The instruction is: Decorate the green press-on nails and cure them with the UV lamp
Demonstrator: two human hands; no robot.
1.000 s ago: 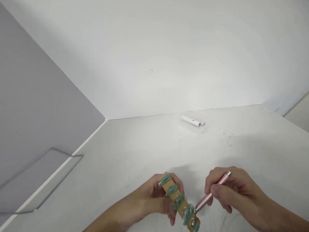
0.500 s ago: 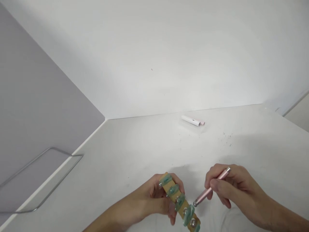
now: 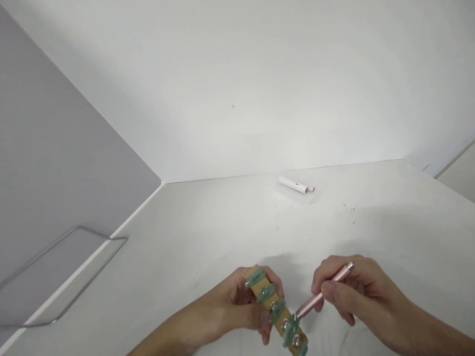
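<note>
My left hand is closed round a tan strip that carries several pale green oval pieces and small silver studs; the strip runs down to the right toward the frame's bottom edge. My right hand pinches a slim pink metallic pen-like tool like a pencil. The tool's silver tip touches one of the green pieces near the strip's lower end. Both hands hover just above the white table at its near edge.
A white and pink tube lies far back on the table by the white wall. Small dark specks dot the tabletop to the right. A bent metal wire frame stands past the table's left edge over grey floor.
The right hand has brought the pink tool's tip back down and left onto the strip, after it was lifted slightly away half a second ago. The left hand and strip have hardly moved.
</note>
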